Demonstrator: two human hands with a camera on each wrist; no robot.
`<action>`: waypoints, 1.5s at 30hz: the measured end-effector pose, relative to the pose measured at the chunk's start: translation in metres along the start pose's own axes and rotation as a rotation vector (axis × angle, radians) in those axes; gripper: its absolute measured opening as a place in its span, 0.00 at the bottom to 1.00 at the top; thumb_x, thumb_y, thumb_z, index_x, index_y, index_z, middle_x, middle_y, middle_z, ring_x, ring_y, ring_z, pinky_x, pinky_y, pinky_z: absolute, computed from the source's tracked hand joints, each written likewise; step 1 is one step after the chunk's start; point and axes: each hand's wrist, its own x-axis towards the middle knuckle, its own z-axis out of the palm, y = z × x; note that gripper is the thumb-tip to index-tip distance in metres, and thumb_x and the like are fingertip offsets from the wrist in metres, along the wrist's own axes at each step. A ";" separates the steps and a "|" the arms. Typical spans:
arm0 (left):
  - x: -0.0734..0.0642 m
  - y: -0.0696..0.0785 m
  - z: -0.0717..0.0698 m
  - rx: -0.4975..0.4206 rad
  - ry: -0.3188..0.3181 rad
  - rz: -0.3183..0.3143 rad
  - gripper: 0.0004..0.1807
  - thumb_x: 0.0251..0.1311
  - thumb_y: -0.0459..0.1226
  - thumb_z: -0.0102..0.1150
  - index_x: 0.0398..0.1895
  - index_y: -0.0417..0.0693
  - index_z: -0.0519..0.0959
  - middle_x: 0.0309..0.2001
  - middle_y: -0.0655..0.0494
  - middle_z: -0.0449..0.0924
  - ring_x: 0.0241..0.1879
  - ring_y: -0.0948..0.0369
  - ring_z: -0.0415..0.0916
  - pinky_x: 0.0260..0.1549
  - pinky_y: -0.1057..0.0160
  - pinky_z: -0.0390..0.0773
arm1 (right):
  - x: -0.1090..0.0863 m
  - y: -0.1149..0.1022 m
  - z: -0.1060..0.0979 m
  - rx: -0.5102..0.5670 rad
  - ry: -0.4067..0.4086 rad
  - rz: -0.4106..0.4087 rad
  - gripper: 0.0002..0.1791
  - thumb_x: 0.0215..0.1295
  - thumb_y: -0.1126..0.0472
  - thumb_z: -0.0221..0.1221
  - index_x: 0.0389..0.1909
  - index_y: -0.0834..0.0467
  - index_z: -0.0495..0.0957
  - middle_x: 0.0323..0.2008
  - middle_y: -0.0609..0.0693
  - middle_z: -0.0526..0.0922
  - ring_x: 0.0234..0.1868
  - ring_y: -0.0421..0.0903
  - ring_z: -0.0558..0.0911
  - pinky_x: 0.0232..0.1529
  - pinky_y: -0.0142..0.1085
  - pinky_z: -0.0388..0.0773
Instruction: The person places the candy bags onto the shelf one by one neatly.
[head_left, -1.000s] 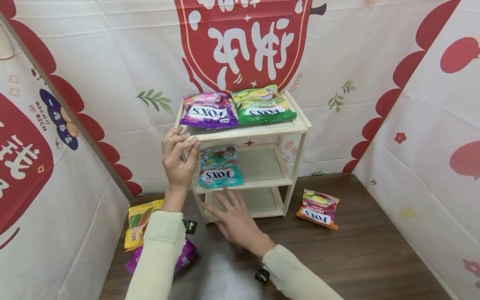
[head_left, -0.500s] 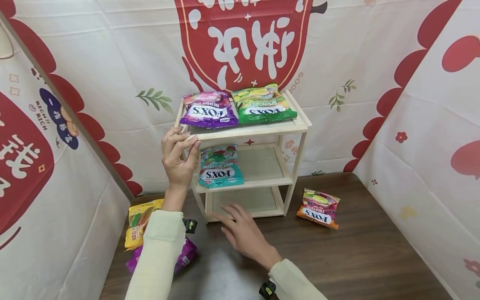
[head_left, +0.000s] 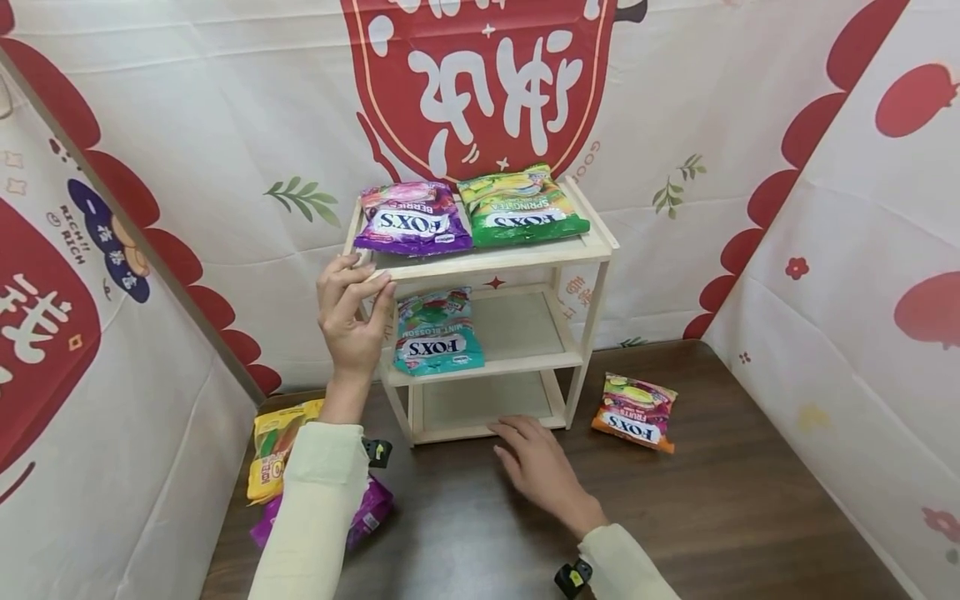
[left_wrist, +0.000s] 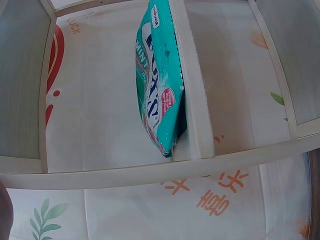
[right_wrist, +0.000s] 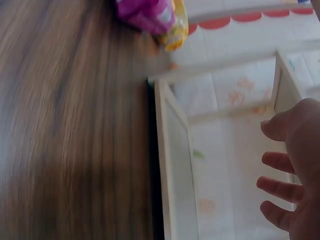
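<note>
My left hand (head_left: 352,312) pinches the front left corner of the wooden shelf rack's (head_left: 491,268) top board. Low in front of the rack, my right hand (head_left: 542,467) hovers with relaxed fingers and holds nothing. In the right wrist view its fingers (right_wrist: 280,187) are spread apart beside the rack's lower frame. A teal mint candy bag (head_left: 438,333) lies at the left of the middle shelf; the left wrist view shows the same teal bag (left_wrist: 160,80) from the side. On top sit a purple berries bag (head_left: 412,218) and a green spring tea bag (head_left: 522,207), side by side.
Right of the rack, a fruits candy bag (head_left: 636,412) lies on the dark wooden table (head_left: 720,500). At left, a yellow bag (head_left: 273,450) and a purple bag (head_left: 371,508) are partly hidden by the left sleeve. Printed cloth walls (head_left: 675,275) enclose the table.
My right hand has moved right and down, away from the teal bag's front edge, toward the fruits bag's side. The left hand keeps its hold on the rack's corner.
</note>
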 end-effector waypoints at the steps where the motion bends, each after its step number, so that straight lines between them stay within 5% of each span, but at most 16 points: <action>1: 0.000 0.000 0.000 -0.002 -0.003 0.001 0.11 0.36 0.15 0.66 0.26 0.31 0.80 0.32 0.37 0.76 0.47 0.40 0.70 0.56 0.46 0.69 | -0.003 0.006 -0.002 -0.004 0.013 0.005 0.19 0.64 0.58 0.61 0.56 0.54 0.77 0.53 0.51 0.78 0.55 0.49 0.74 0.54 0.49 0.73; 21: -0.001 0.000 0.000 -0.011 -0.010 0.000 0.11 0.36 0.15 0.65 0.26 0.30 0.80 0.32 0.35 0.75 0.47 0.38 0.70 0.57 0.45 0.68 | -0.057 0.102 -0.016 -0.150 0.129 0.178 0.19 0.58 0.65 0.64 0.51 0.62 0.78 0.47 0.57 0.78 0.48 0.56 0.76 0.48 0.55 0.74; 31: -0.001 -0.001 -0.001 -0.010 -0.010 0.005 0.10 0.37 0.15 0.65 0.26 0.30 0.80 0.32 0.35 0.75 0.47 0.38 0.70 0.57 0.44 0.68 | -0.083 0.146 -0.019 -0.245 0.219 0.237 0.21 0.54 0.58 0.68 0.47 0.63 0.79 0.44 0.60 0.80 0.48 0.61 0.74 0.50 0.60 0.68; 36: -0.001 -0.001 0.000 -0.010 -0.006 0.004 0.10 0.38 0.16 0.66 0.26 0.30 0.80 0.32 0.36 0.75 0.47 0.39 0.70 0.57 0.44 0.68 | -0.094 0.160 -0.019 -0.292 0.204 0.266 0.18 0.54 0.59 0.68 0.45 0.62 0.79 0.43 0.60 0.81 0.49 0.61 0.74 0.55 0.64 0.62; 45: 0.001 0.001 -0.001 -0.001 -0.010 0.002 0.12 0.36 0.14 0.65 0.27 0.30 0.80 0.32 0.36 0.75 0.47 0.38 0.70 0.56 0.45 0.68 | -0.104 0.168 -0.015 -0.262 0.107 0.224 0.19 0.57 0.65 0.66 0.50 0.59 0.79 0.44 0.59 0.79 0.47 0.60 0.76 0.49 0.60 0.71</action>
